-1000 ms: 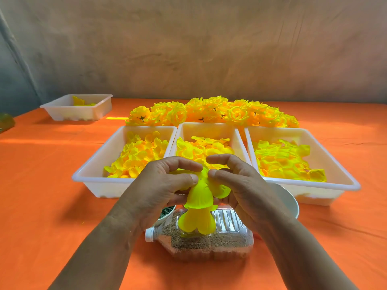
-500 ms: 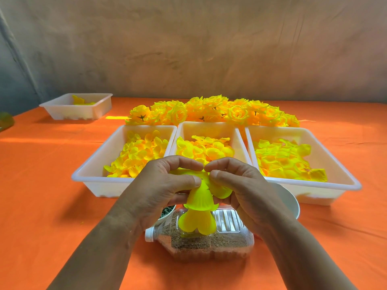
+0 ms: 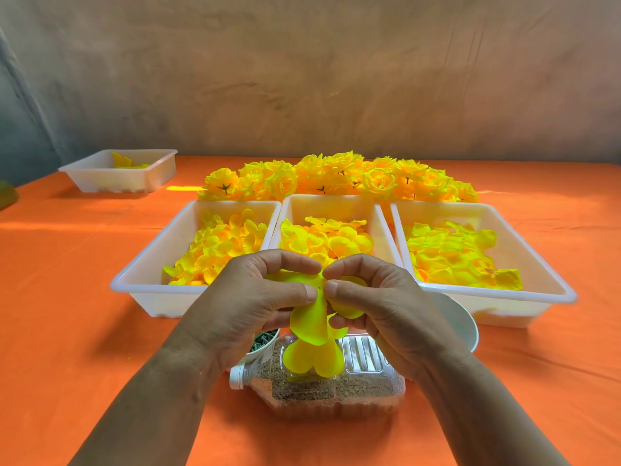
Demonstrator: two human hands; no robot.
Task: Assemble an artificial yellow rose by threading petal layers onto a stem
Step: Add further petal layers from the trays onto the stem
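Both hands meet at the centre of view with fingers curled; the left hand (image 3: 248, 304) and the right hand (image 3: 379, 304) each pinch, thumb against forefinger, the same thin, glossy yellow petal layer (image 3: 311, 326), whose rounded lobes droop toward 6 o'clock; just below it a second petal layer (image 3: 312, 359) with scalloped lobes stands over a clear ribbed plastic bottle (image 3: 336, 395), which lies on its side part-filled with gritty brown sand; the stem is hidden. At 12 o'clock three white plastic trays (image 3: 148, 284) sit side by side holding loose, crinkled yellow petals; beyond them lies a heap of ruffled finished roses (image 3: 336, 178); a small bowl of green pieces (image 3: 265, 343) shows under the left hand; smooth orange cloth covers the tabletop (image 3: 67, 297).
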